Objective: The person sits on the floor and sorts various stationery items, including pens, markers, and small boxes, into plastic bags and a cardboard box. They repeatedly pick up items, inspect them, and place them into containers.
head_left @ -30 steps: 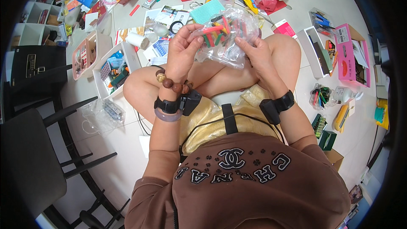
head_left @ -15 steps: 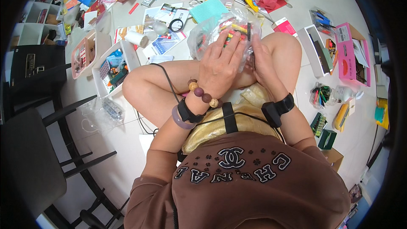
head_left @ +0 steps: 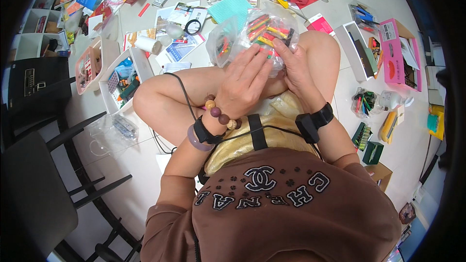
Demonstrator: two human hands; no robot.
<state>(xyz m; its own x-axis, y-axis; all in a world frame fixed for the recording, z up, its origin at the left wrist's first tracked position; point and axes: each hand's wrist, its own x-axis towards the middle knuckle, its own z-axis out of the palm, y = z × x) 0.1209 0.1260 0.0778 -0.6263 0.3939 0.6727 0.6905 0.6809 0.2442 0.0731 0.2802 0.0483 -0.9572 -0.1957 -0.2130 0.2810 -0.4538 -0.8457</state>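
Observation:
In front of my crossed legs, a clear plastic bag [head_left: 250, 43] holds several short sticks [head_left: 267, 29] in red, yellow, green and black. They look like crayons, but I cannot be sure. My left hand [head_left: 244, 80] rests on the near side of the bag, its fingers stretched out and close together. Gripping the bag's right side is my right hand [head_left: 297, 70], thumb on top and the other fingers hidden behind the plastic. A looser fold of the bag with more coloured bits bulges out to the left.
A turquoise textured sheet [head_left: 229, 8] lies beyond the bag among papers. At left stand a white bin [head_left: 144, 63], a pink basket [head_left: 99, 80] and a black chair [head_left: 39, 184]. A white box [head_left: 357, 63] and a pink box [head_left: 388, 63] are at right.
My right thumb has come up onto the top of the bag. My left fingers have slid back toward me, so more of the coloured sticks show.

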